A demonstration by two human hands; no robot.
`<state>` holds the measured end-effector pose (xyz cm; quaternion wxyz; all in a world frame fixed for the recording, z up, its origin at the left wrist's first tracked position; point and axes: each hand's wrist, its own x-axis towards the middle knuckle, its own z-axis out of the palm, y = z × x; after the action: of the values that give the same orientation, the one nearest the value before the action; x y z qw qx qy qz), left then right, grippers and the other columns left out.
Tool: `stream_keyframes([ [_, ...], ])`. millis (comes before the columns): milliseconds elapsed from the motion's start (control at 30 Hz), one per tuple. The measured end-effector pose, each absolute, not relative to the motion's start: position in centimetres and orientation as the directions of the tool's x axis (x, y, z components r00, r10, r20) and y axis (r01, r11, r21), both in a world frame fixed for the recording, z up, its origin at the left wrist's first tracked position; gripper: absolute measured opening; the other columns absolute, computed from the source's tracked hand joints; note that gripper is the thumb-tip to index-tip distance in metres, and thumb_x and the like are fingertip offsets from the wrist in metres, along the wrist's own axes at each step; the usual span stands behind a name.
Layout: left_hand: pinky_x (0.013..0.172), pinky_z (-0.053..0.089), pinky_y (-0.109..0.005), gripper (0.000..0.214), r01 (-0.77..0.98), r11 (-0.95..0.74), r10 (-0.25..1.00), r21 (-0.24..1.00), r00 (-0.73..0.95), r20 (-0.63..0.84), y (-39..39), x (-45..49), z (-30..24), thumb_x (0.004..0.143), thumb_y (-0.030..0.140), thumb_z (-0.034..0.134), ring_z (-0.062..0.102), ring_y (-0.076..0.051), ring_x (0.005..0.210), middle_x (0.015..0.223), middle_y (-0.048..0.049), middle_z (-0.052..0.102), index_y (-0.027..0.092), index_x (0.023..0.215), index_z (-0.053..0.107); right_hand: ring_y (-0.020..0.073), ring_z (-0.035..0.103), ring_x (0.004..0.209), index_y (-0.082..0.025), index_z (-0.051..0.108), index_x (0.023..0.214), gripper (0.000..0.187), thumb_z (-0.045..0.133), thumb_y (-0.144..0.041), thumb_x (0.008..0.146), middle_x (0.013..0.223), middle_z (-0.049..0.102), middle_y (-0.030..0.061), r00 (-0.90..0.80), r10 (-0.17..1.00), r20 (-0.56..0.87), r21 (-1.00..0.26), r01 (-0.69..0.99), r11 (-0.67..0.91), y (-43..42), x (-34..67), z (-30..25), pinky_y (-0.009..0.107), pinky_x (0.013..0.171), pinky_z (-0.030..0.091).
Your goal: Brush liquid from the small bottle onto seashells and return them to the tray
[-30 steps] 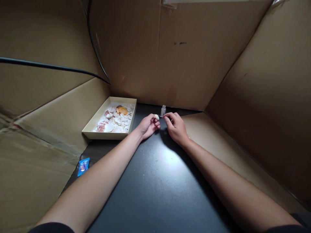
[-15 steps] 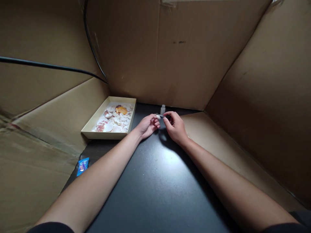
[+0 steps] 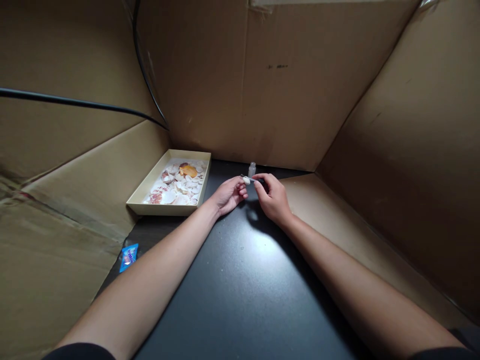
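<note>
I count two bare hands in view: left hand (image 3: 227,195), right hand (image 3: 272,197). One small white shell (image 3: 246,180) at the left fingertips, one thin dark stick (image 3: 254,180) at the right. One small clear plastic bottle (image 3: 252,169). One shallow cream cardboard tray (image 3: 150,181); its shells are too many and too small to count, with one flat orange shell (image 3: 188,171) among them. One blue foil wrapper (image 3: 128,257). Two black cables (image 3: 75,103)
</note>
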<state>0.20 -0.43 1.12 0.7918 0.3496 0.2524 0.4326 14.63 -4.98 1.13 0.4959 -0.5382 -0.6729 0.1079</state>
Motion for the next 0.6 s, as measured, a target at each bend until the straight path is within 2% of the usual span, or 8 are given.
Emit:
stream_keyframes([
  [100, 0.05, 0.039, -0.019, 0.014, -0.518, 0.391, 0.863, 0.76, 0.493, -0.108, -0.37, 0.19, 1.13, 0.072, 0.016, 0.066, 0.041, -0.004, 0.049, 0.058, 0.0057, 0.042, 0.013, 0.071, 0.053, 0.0187, 0.059, 0.079, -0.02, 0.065, 0.098, 0.024, 0.047, -0.033, 0.089, 0.093, 0.067, 0.0056, 0.078, 0.842, 0.533, -0.676, 0.637, 0.37, -5.0, 14.63, 1.12, 0.031, 0.073, 0.044],
  [267, 0.049, 0.037, -0.019, 0.014, -0.523, 0.394, 0.868, 0.756, 0.481, -0.119, -0.39, 0.18, 1.22, 0.072, 0.014, 0.065, 0.042, -0.005, 0.049, 0.057, 0.005, 0.044, 0.014, 0.07, 0.051, 0.0186, 0.06, 0.083, -0.02, 0.064, 0.103, 0.025, 0.046, -0.033, 0.091, 0.098, 0.067, 0.006, 0.025, 0.833, 0.553, -0.657, 0.628, 0.418, -5.02, 14.59, 1.08, 0.031, 0.077, 0.044],
  [400, 0.049, 0.038, -0.02, 0.013, -0.52, 0.405, 0.861, 0.752, 0.495, -0.121, -0.45, 0.12, 1.26, 0.072, 0.015, 0.065, 0.043, -0.005, 0.049, 0.059, 0.0047, 0.045, 0.014, 0.071, 0.052, 0.0189, 0.059, 0.079, -0.02, 0.065, 0.102, 0.026, 0.047, -0.033, 0.089, 0.094, 0.066, 0.0062, 0.07, 0.846, 0.528, -0.658, 0.664, 0.356, -4.95, 14.63, 1.01, 0.032, 0.074, 0.045],
  [600, 0.05, 0.038, -0.02, 0.015, -0.512, 0.395, 0.858, 0.763, 0.501, -0.109, -0.37, 0.08, 1.15, 0.071, 0.016, 0.067, 0.043, -0.005, 0.05, 0.06, 0.0044, 0.046, 0.014, 0.071, 0.052, 0.0191, 0.059, 0.08, -0.021, 0.065, 0.101, 0.024, 0.048, -0.033, 0.089, 0.094, 0.066, 0.0058, 0.044, 0.852, 0.522, -0.652, 0.665, 0.365, -4.85, 14.68, 0.89, 0.031, 0.075, 0.045],
])
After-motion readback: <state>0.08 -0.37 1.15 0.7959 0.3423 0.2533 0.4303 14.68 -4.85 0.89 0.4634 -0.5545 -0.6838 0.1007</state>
